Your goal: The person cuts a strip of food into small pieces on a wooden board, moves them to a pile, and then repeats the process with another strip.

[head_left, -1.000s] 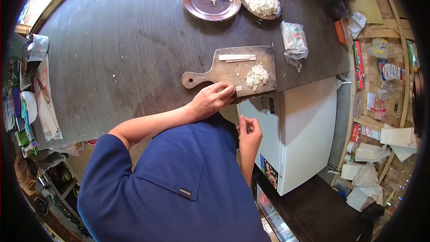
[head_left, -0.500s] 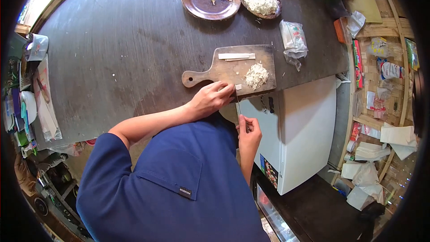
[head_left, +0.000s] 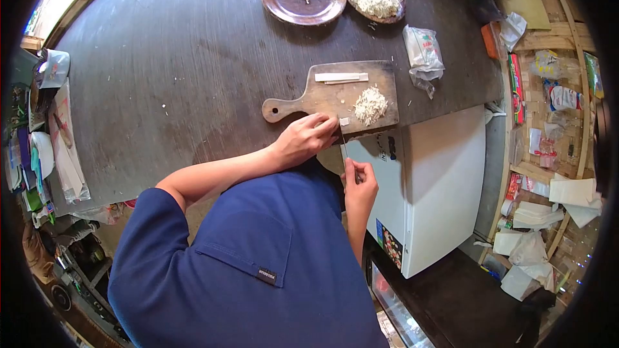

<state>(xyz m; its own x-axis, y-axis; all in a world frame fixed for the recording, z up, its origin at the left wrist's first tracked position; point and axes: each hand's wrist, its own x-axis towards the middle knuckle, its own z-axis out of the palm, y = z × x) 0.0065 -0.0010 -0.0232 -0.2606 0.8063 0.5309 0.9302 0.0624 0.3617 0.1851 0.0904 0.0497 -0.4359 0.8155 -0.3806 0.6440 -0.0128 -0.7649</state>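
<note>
My left hand is closed at the near edge of the wooden cutting board, fingers bent and pressed together. What its fingers hold is hidden. Just past the fingertips lies a small pale cut piece. My right hand grips a knife whose thin blade, seen edge-on, points up to the board beside my left fingertips. The knife's handle is mostly covered by the fingers. A heap of pale chopped shreds rests on the board's right side, and pale flat strips lie near its far edge.
On the dark table, a brown plate holds small brown chunks. Beside it, another plate is heaped with white shreds. A plastic packet lies right of the board. A white refrigerator stands below the table's edge.
Both hands stay at nearly the same spot. My right hand with the knife has shifted slightly down. The view has tilted a little.
</note>
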